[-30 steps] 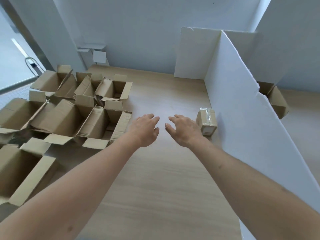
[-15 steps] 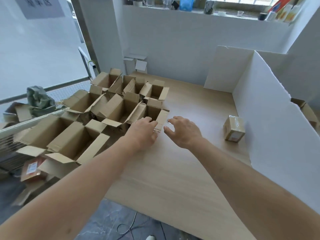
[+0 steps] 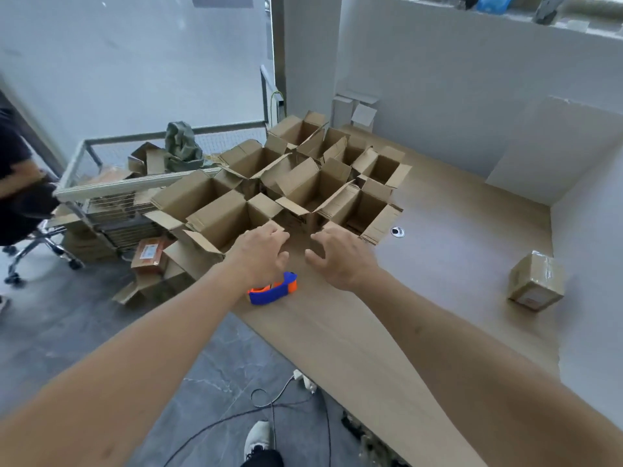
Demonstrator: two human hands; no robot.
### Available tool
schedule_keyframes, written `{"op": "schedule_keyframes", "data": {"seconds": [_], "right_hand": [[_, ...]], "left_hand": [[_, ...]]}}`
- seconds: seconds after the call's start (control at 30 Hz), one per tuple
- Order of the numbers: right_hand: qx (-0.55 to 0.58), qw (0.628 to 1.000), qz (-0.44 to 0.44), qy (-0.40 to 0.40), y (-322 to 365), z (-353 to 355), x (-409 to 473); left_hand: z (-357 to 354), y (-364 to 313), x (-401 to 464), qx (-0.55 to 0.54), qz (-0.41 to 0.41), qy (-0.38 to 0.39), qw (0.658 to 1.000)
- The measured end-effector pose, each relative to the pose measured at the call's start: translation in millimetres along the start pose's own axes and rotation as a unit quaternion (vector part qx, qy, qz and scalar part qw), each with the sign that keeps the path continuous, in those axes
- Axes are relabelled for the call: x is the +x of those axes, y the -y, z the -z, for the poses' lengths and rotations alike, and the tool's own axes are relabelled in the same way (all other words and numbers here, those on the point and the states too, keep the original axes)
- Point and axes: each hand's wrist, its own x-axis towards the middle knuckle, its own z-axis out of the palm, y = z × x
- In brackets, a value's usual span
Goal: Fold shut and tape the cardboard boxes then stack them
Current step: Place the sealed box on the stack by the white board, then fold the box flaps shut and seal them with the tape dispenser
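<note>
Over a wooden table (image 3: 438,298), a person reaches forward with both arms, the left hand (image 3: 261,252) and the right hand (image 3: 340,256) side by side with fingers loosely bent and grasping nothing, just short of a cluster of open cardboard boxes (image 3: 303,187). Beneath the left wrist a blue-and-orange tape dispenser (image 3: 273,289) lies near the table's edge. At the fingertips, the nearest open box (image 3: 229,219) stands with its flaps splayed outward and its brown interior showing no contents; the boxes behind it crowd flap against flap toward the far wall, their insides shadowed. To the right, well apart from the cluster, one small sealed box (image 3: 536,281) sits tilted on the tabletop beside a white partition board (image 3: 586,251), glossy tape across its top and a label on its near face. Off the table's left edge, a wire cart (image 3: 101,187) holds flattened cardboard and a crumpled grey-green cloth (image 3: 182,146).
</note>
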Motion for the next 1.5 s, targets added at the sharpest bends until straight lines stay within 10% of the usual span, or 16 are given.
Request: {"op": "schedule_keyframes", "data": {"seconds": [0.7,1.5], "right_hand": [[0.022,0.990,-0.110,0.089,168,-123,183],[0.045,0.908,-0.412,0.061,154,-217,280]], "left_hand": [[-32,284,80,-0.012,-0.059,0.099,0.993],[-78,326,202,-0.005,-0.107,0.158,0.982]]}}
